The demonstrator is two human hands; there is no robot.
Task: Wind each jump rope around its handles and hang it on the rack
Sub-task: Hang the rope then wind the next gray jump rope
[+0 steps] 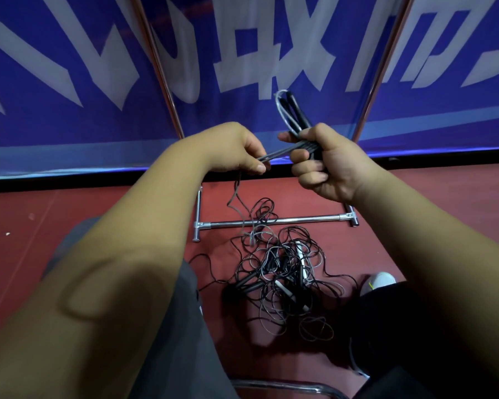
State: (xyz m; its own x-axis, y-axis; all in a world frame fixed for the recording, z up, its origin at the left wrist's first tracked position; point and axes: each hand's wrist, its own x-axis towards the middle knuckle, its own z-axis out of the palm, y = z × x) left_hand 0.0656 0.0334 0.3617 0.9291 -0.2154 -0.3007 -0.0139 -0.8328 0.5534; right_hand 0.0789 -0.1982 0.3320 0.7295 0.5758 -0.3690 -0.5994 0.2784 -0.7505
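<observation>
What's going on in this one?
A person is winding a jump rope. The right hand grips the black handles, with rope looped along them; the left hand pinches the rope, taut between the hands. A tangled pile of more ropes lies on the red floor by the chrome rack base.

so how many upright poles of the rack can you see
2. The left pole slants up across the blue banner left of centre, and the right pole slants up right of centre. Their tops run out of frame.
</observation>
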